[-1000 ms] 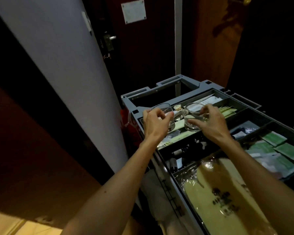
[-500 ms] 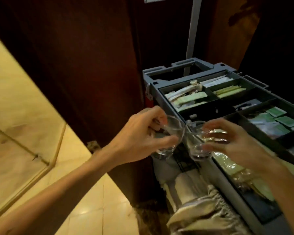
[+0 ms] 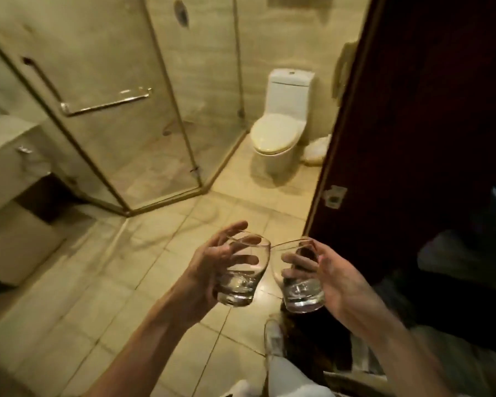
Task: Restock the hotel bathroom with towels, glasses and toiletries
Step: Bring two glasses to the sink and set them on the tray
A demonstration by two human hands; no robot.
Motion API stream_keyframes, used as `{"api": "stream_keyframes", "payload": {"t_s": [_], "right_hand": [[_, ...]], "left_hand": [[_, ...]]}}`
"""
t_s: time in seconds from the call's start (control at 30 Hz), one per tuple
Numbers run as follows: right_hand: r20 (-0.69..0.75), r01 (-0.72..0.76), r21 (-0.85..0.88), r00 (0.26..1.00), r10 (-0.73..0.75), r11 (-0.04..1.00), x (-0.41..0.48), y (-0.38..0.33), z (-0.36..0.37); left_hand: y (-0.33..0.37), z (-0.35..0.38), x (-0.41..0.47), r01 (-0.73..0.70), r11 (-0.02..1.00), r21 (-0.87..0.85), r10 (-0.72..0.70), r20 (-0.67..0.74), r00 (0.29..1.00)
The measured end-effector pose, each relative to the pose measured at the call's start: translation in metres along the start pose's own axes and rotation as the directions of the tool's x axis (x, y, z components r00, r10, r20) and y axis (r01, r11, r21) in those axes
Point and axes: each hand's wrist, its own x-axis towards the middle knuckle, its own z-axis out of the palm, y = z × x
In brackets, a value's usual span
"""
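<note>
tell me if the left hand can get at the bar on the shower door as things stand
Probably not yet. The left hand grips a glass, so it is occupied, and the bar on the shower door looks well beyond arm's reach. Nothing stands on the floor between them; stepping closer should do.

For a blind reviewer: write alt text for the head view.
The left hand grips one clear glass, the right hand a second glass, above a tiled floor. Ahead stand a glass shower enclosure and a white toilet.
</note>
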Motion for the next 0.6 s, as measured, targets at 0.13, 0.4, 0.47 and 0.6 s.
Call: {"api": "stream_keyframes", "payload": {"t_s": [0.13, 0.4, 0.47, 0.6], "right_hand": [[0.219, -0.174, 0.073, 0.963, 0.154, 0.982, 0.058, 0.029, 0.056], [0.294, -0.361, -0.267, 0.853, 0.432, 0.894, 0.2, 0.074, 0.169], [0.338, -0.301, -0.399, 0.83, 0.444, 0.866, 0.232, 0.08, 0.196], [0.42, -0.239, -0.542, 0.754, 0.506, 0.806, 0.291, 0.094, 0.249]], "left_hand": [[-0.004, -0.061, -0.023, -0.079, 0.951, -0.3, 0.02, -0.197, 0.98], [0.012, -0.174, -0.036, -0.324, 0.868, -0.376, 0.016, -0.631, 0.776], [0.022, -0.198, -0.033, -0.3, 0.892, -0.337, -0.022, -0.696, 0.717], [0.038, -0.239, -0.034, -0.315, 0.92, -0.234, -0.015, -0.823, 0.567]]}}
